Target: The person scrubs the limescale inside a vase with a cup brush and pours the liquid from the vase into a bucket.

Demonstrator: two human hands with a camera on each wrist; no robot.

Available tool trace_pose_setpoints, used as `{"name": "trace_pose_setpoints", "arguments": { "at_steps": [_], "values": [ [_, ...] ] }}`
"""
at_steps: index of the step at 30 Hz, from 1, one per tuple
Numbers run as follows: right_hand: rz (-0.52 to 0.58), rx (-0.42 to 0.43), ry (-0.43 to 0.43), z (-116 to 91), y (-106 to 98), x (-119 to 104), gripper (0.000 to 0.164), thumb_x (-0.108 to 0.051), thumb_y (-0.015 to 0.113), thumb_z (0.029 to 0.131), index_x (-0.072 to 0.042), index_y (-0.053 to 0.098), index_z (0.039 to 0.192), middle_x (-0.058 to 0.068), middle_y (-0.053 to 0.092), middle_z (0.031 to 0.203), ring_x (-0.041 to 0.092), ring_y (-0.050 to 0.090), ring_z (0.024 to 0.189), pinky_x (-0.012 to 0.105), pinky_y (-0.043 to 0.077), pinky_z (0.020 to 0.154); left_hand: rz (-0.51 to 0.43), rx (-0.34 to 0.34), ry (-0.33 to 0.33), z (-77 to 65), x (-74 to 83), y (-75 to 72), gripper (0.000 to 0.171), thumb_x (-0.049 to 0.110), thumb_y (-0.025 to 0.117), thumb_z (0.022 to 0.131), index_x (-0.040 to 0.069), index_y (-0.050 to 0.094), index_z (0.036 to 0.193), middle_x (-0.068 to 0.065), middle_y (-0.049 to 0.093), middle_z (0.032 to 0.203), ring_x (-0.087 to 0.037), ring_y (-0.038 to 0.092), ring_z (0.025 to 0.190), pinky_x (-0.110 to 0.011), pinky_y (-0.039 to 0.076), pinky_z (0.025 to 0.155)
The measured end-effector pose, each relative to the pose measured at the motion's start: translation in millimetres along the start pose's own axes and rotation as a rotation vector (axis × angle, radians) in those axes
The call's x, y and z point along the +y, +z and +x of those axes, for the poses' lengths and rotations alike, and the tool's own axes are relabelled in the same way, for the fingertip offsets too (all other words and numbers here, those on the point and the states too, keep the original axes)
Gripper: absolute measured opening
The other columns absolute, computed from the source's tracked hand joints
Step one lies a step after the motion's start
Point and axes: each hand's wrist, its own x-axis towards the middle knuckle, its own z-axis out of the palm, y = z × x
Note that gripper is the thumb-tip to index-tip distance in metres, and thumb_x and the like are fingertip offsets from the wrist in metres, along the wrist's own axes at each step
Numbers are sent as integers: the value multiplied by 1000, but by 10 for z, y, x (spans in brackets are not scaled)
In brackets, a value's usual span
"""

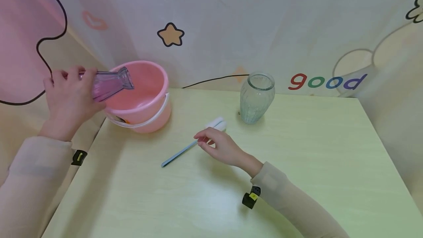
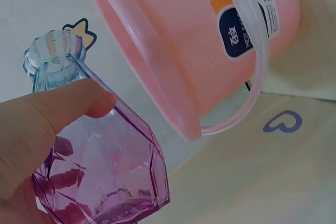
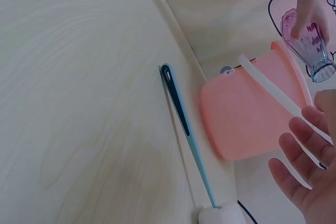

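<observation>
My left hand [image 1: 67, 100] grips a faceted glass vase [image 1: 110, 82], purple at the body and bluish at its flared mouth. In the head view the vase is tipped on its side, its mouth over the pink bucket [image 1: 162, 115]. The left wrist view shows my thumb across the vase [image 2: 105, 145] and fingers behind its glass. My right hand [image 1: 223, 146] is above the table with loosely bent fingers and nothing in them. Below it lies a long-handled brush [image 1: 178, 154] with a white sponge-like head [image 1: 219, 122], partly hidden by the hand in the head view.
A clear ribbed glass jar [image 1: 256, 102] stands upright near the table's back edge, right of the brush head. The bucket's white handle [image 1: 155, 117] hangs down its front. A printed curtain [image 1: 214, 28] rises behind the pale wooden table [image 1: 314, 150].
</observation>
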Motion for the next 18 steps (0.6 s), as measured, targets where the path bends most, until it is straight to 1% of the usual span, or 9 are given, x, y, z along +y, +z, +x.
{"name": "trace_pose_setpoints", "arguments": {
  "at_steps": [3, 7, 9, 14, 18],
  "values": [
    [5, 1, 4, 2, 5, -8, 21, -16, 55, 89, -12, 57, 109, -1, 59, 99, 6, 52, 88, 27, 48, 72, 60, 9, 30, 19, -10, -19, 82, 30, 74, 64, 8, 31, 130, -29, 29, 124, -58, 20, 110, -71, 12, 88],
    [3, 9, 1, 2, 3, -10, 20, -16, 56, 89, -12, 57, 109, -3, 59, 98, 5, 52, 88, 25, 48, 72, 144, -23, 57, 55, 18, -62, 83, 27, 75, 63, 8, 28, 130, -28, 26, 126, -57, 18, 112, -70, 14, 87],
    [3, 11, -1, 5, 3, -12, 20, -16, 56, 89, -12, 57, 109, -3, 59, 98, 5, 52, 88, 25, 48, 72, 174, -44, 70, 69, 37, -80, 84, 25, 75, 63, 9, 28, 130, -28, 24, 128, -57, 16, 113, -70, 14, 88],
    [7, 11, 2, 0, -4, -21, 20, -16, 55, 89, -12, 57, 109, -4, 59, 99, 5, 52, 88, 24, 48, 72, 236, -9, 137, 76, 66, -79, 85, 18, 78, 57, 8, 30, 126, -28, 26, 126, -57, 18, 113, -70, 14, 89],
    [11, 9, 13, -7, -9, -15, 20, -16, 55, 89, -12, 57, 109, -5, 59, 98, 6, 52, 88, 25, 48, 72, 293, 5, 168, 85, 89, -68, 83, 15, 78, 56, 7, 31, 124, -27, 26, 124, -55, 19, 111, -69, 17, 88]
  ]
}}
